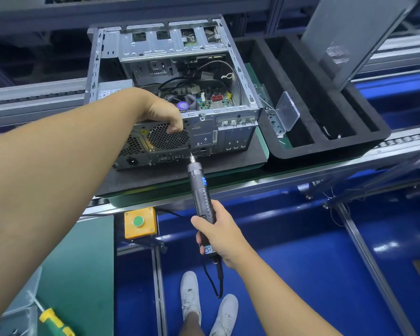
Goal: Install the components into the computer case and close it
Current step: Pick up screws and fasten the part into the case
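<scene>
Steadying hand: left hand (pixel 164 115) curls its fingers over the upper rear edge of the computer case (pixel 228 139), knuckles above the fan grille (pixel 167 139).
Tool hand: right hand (pixel 220 236) wraps the grip of an electric screwdriver (pixel 201 190); its cord (pixel 216 282) hangs below the fist.
Bit: tip meets the rear panel just beside the grille's lower right corner, above the port row (pixel 180 157).
Case: lies on its side on a black mat (pixel 155 178), open upward, motherboard (pixel 216 101) showing inside.
Cover: the side panel (pixel 349 44) is off, leaning in the black foam tray (pixel 325 149) to the right.
Nearby: clear plastic box (pixel 286 110), lid up, in the tray; yellow button box (pixel 140 223) below the mat.
</scene>
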